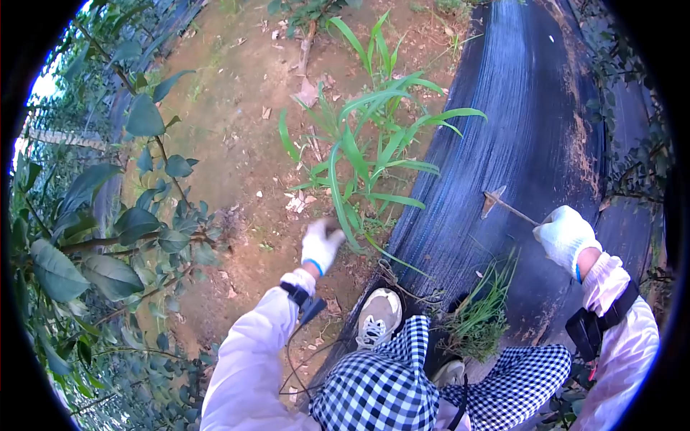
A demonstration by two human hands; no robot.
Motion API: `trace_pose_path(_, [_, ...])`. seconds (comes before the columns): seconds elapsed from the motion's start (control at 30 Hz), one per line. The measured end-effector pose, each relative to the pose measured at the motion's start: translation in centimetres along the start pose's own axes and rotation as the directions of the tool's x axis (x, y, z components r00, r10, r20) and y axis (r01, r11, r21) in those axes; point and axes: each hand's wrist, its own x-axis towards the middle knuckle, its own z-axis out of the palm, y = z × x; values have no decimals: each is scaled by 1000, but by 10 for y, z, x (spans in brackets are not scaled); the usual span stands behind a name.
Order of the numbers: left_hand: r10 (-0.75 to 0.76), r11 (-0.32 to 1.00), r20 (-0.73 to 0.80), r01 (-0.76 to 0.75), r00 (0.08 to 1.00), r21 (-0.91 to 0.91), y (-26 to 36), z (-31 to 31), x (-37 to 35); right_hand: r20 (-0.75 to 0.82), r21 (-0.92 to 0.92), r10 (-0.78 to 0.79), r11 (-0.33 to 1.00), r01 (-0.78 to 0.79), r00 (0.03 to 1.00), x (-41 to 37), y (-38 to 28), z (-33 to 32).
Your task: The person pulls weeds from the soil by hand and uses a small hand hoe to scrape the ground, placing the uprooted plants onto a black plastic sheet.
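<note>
My right hand (567,235), in a white glove, is closed round the handle of a small hand hoe (493,202). The hoe's pointed metal head, on a thin shaft, points left over the black ground cover. My left hand (321,246), also gloved, is over bare soil just left of the base of a tall clump of grass weeds (366,154). Its fingers look apart and slightly curled, with nothing visible in them. The long green leaves of the clump spread over the soil and the edge of the cover.
Black ground cover (532,86) runs along the right. A heap of uprooted grass (480,316) lies on it near my feet. Leafy branches (115,237) crowd the left side, and a thin trunk (307,47) stands ahead. My shoe (379,316) is at the cover's edge.
</note>
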Motion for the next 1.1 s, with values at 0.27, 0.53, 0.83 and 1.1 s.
trace_pose_path(0.27, [504, 828, -188, -410, 843, 383, 5, 33, 86, 61, -28, 67, 997, -66, 996, -10, -12, -4])
trace_pose_path(0.53, [33, 885, -499, -258, 866, -388, -56, -17, 57, 58, -7, 82, 997, -81, 995, -14, -17, -9])
trace_pose_path(0.83, [-117, 988, -461, 152, 880, 39, -47, -58, 68, 78, -32, 94, 995, -91, 993, -11, -19, -9])
trace_pose_path(1.1, [170, 970, -320, -216, 932, -113, -3, -17, 127, 85, -12, 114, 993, -113, 990, -13, -23, -11])
